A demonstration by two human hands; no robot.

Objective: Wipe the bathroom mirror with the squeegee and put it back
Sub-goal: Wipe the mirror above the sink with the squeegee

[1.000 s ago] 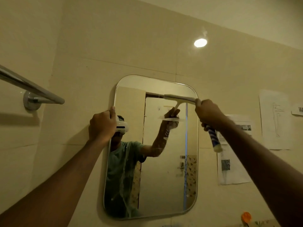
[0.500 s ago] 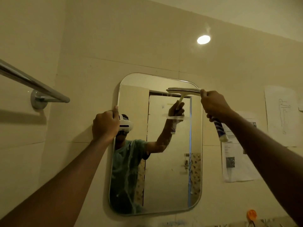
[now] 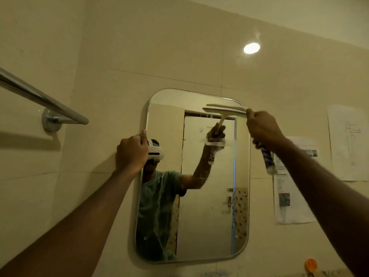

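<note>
A rounded rectangular mirror [image 3: 207, 216] hangs on the tiled wall, with wet streaks on its lower left. My right hand [image 3: 262, 129] grips the squeegee by its blue-and-white handle [image 3: 266, 156]. The squeegee's pale blade [image 3: 224, 109] lies flat against the glass near the mirror's top right corner. My left hand [image 3: 131, 152] holds the mirror's left edge at mid height, thumb up along the rim. The reflection shows a person with a headset and a raised arm.
A chrome towel bar [image 3: 40, 98] juts from the left wall at head height. Paper sheets [image 3: 291, 196] are taped to the wall right of the mirror, another sheet [image 3: 348, 142] farther right. An orange object [image 3: 310, 264] sits at the bottom right.
The squeegee blade has risen from the upper part of the glass to near the mirror's top right corner. My left hand has stayed on the mirror's left edge.
</note>
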